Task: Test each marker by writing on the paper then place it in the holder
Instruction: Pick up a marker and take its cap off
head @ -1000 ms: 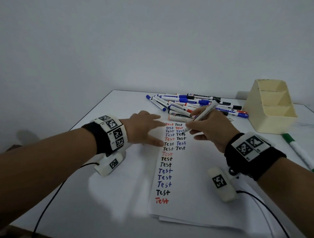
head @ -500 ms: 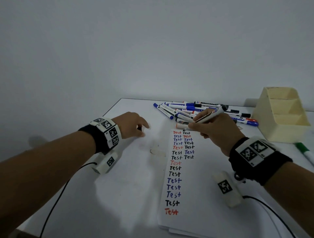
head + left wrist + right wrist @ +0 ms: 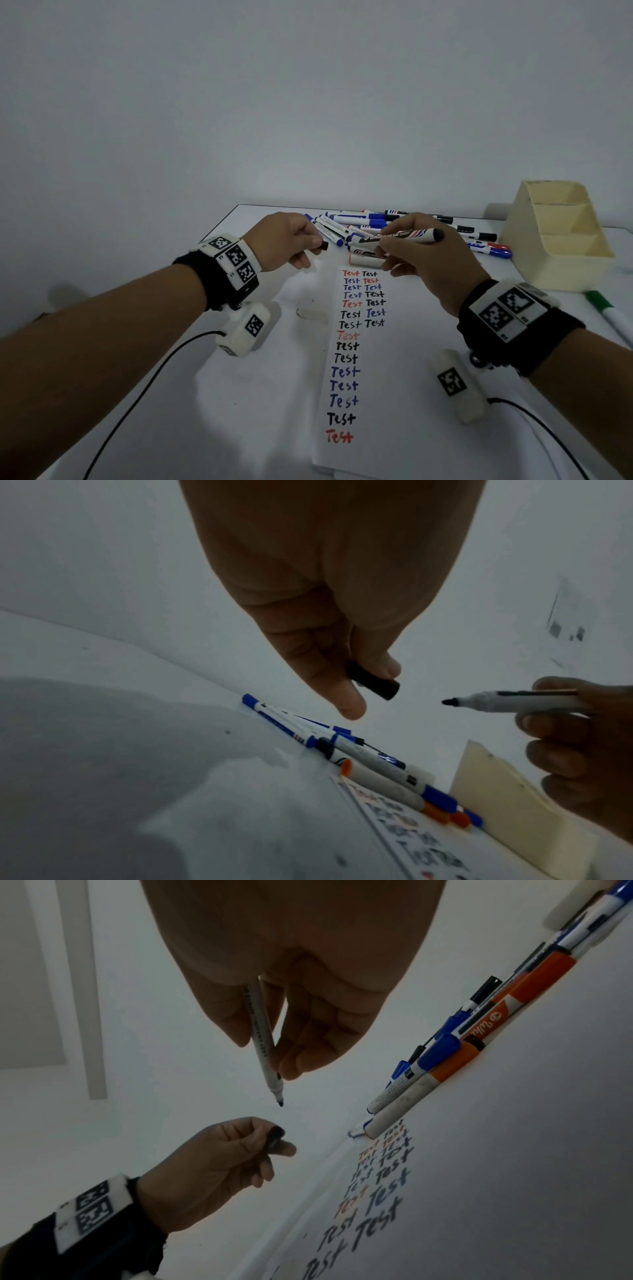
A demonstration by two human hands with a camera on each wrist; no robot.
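Right hand [image 3: 430, 263] pinches uncapped marker [image 3: 397, 236], tip pointing left toward cap [image 3: 323, 245] pinched in left hand [image 3: 286, 241]; small gap, roughly coaxial.

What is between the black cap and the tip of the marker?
Nothing: only open air separates the cap from the marker tip, shown best in the left wrist view.

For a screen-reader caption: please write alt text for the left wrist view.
The left hand pinches a black cap, facing the bare tip of a marker held by the right hand. Below lie more markers beside written paper.
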